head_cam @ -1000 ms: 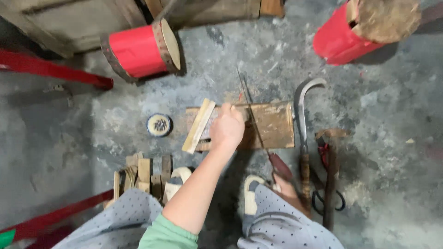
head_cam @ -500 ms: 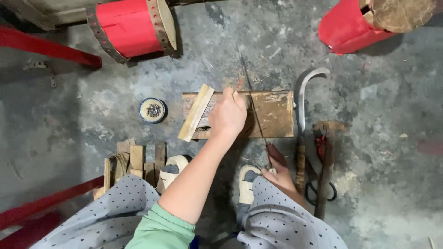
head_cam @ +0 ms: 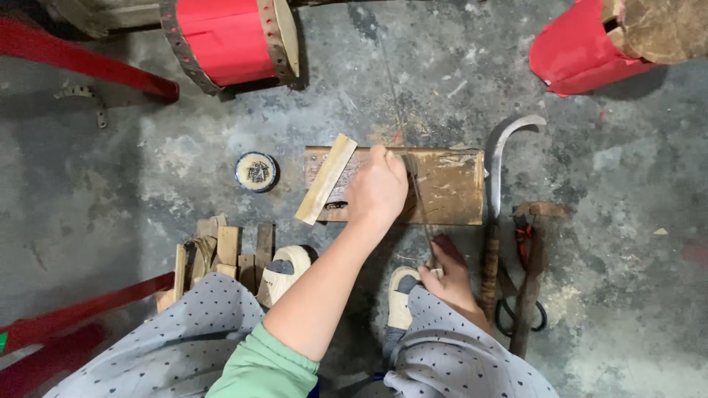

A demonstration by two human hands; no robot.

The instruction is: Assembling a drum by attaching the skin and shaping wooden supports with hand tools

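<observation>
My left hand (head_cam: 377,189) rests on a worn wooden block (head_cam: 450,184) lying on the concrete floor, its fingers pinching a long thin sliver (head_cam: 398,110) against the block's top. The sliver runs from the far floor, over the block, back to my right hand (head_cam: 450,274), which grips its near end beside my right knee. A pale flat bamboo slat (head_cam: 325,179) leans across the block's left end, just left of my left hand.
A curved sickle blade (head_cam: 498,151), a wooden-handled tool (head_cam: 532,258) and scissors (head_cam: 518,318) lie right of the block. A small round tin (head_cam: 257,171) sits to its left, and a bundle of slats (head_cam: 221,250) by my slipper (head_cam: 286,267). Red drums (head_cam: 228,33) (head_cam: 582,48) stand beyond.
The view has shifted slightly, so everything sits a little lower in frame. Both hands keep their hold on the sliver over the block.
</observation>
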